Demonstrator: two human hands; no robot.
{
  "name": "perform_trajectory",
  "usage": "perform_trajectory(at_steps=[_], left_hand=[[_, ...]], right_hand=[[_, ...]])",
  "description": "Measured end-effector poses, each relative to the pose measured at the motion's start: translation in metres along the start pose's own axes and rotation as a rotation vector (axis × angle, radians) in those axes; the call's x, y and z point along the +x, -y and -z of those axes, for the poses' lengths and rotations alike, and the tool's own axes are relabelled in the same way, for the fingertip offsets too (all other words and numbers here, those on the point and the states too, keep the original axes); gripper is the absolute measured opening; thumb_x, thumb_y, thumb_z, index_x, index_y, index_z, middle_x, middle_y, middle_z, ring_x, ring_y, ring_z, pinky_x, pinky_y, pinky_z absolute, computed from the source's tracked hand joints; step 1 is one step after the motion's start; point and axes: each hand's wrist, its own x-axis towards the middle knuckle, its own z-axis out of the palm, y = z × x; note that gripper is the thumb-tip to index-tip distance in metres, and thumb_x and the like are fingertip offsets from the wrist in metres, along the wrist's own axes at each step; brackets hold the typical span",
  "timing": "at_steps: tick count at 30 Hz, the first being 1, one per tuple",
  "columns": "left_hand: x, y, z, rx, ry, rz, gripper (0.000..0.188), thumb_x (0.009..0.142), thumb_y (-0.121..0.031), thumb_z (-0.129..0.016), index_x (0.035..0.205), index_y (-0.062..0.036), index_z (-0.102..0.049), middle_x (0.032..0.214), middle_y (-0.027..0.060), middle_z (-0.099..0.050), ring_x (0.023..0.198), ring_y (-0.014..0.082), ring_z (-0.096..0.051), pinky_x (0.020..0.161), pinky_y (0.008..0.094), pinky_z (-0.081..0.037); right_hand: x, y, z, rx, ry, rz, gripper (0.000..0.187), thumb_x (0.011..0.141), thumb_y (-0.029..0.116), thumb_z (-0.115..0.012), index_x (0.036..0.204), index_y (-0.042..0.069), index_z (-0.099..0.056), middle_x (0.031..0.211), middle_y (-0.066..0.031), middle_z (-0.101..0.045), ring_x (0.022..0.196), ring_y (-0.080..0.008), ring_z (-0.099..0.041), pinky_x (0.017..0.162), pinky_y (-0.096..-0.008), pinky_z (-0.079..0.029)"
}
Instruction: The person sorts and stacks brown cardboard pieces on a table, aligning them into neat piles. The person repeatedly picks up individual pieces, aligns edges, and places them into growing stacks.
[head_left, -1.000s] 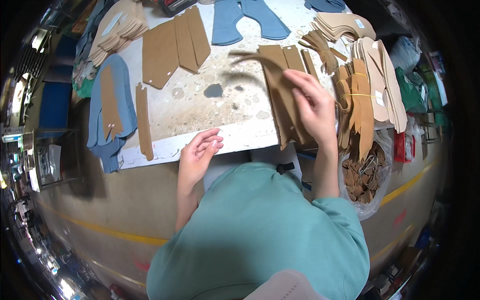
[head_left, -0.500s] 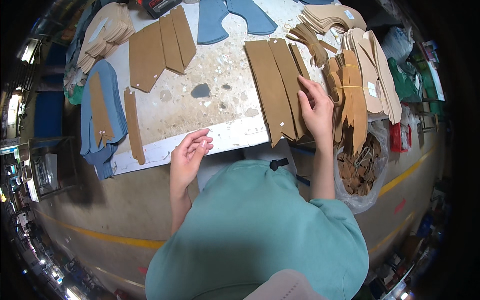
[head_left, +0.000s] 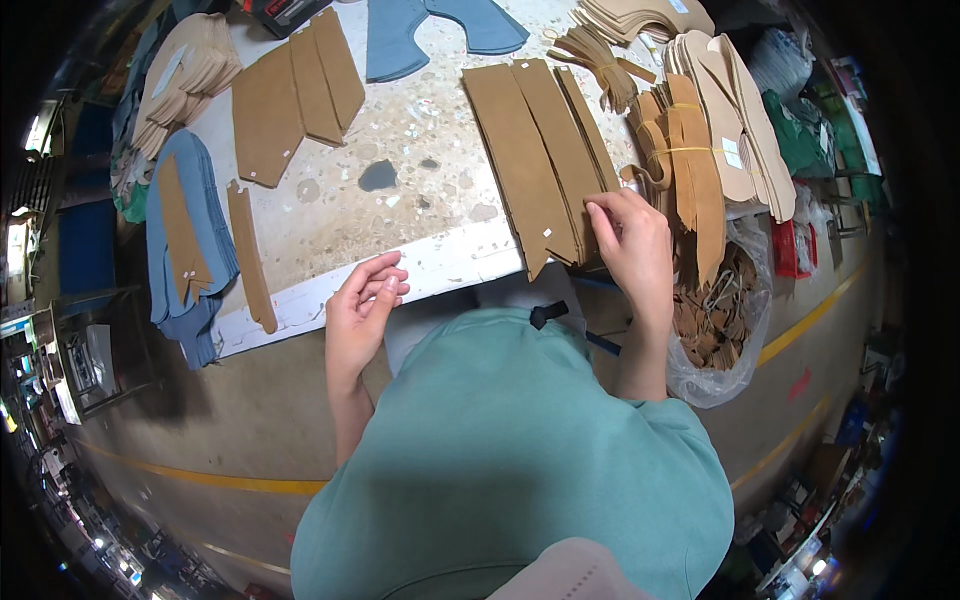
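My right hand (head_left: 635, 245) is at the lower right end of the brown leather-like strips. Its fingers are bent, thumb and forefinger close together at the edge of the narrow brown strip (head_left: 588, 120); the fingers partly hide that end. Beside it lie two wider brown pieces, a middle one (head_left: 555, 130) and a left one (head_left: 508, 160) with a notched end and a small white mark. My left hand (head_left: 363, 305) hovers at the table's front edge, palm turned inward, fingers loosely curled and apart, holding nothing.
Brown pointed pieces (head_left: 268, 120) and a thin strip (head_left: 252, 260) lie left, near stacked blue pieces (head_left: 215, 200). Bundled tan strips (head_left: 690, 150) and beige stacks (head_left: 722, 110) stand right. Blue cutouts (head_left: 395, 45) lie far back. A plastic bag of brown scraps (head_left: 715, 320) hangs beside the table.
My right hand has slid down toward the near end of the strips, its fingers going from outstretched to bent. My left hand stays at the table edge. The whole view has shifted slightly.
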Motion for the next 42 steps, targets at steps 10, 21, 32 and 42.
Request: perform_trajectory(at_steps=[10,21,32,42], left_hand=[[0.045,-0.058,0.035,0.551,-0.259,-0.439,0.022,0.091,-0.013,-0.066,0.11,-0.0027,-0.069,0.096,0.0143,-0.072,0.089,0.0194,-0.072,0.078,0.0309,-0.056],[0.186,-0.082,0.123,1.474,-0.389,-0.101,0.038,0.086,-0.036,-0.069,0.105,-0.0032,-0.071,0.108,0.0176,-0.07,0.102,0.0344,-0.067,0.087,0.0453,-0.054],[0.223,-0.054,0.182,1.35,-0.653,-0.027,0.043,0.08,-0.043,-0.076,0.106,-0.0086,-0.072,0.111,0.0173,-0.07,0.103,0.034,-0.067,0.087,0.0448,-0.054],[0.187,-0.094,0.166,-0.249,-0.181,-0.229,0.036,0.095,-0.001,-0.055,0.131,-0.0022,-0.057,0.125,0.0132,-0.063,0.106,0.0154,-0.066,0.089,0.0268,-0.057]], right_hand=[[0.008,0.059,-0.031,0.409,0.137,0.299,0.015,0.089,0.007,-0.066,0.101,0.001,-0.071,0.08,-0.0119,-0.062,0.064,-0.0249,-0.062,0.061,-0.0324,-0.05],[-0.008,0.085,-0.112,0.423,0.14,0.566,0.02,0.081,0.004,-0.07,0.101,0.005,-0.071,0.083,-0.0075,-0.056,0.079,-0.0253,-0.054,0.071,-0.036,-0.047],[-0.008,0.084,-0.11,0.418,0.145,0.569,0.019,0.082,0.004,-0.07,0.101,0.005,-0.071,0.084,-0.007,-0.057,0.079,-0.0247,-0.054,0.07,-0.0357,-0.047],[-0.002,0.078,-0.111,0.728,0.299,0.245,0.023,0.093,0.011,-0.063,0.114,0.006,-0.069,0.089,-0.0073,-0.063,0.087,-0.0191,-0.059,0.075,-0.0324,-0.05]])
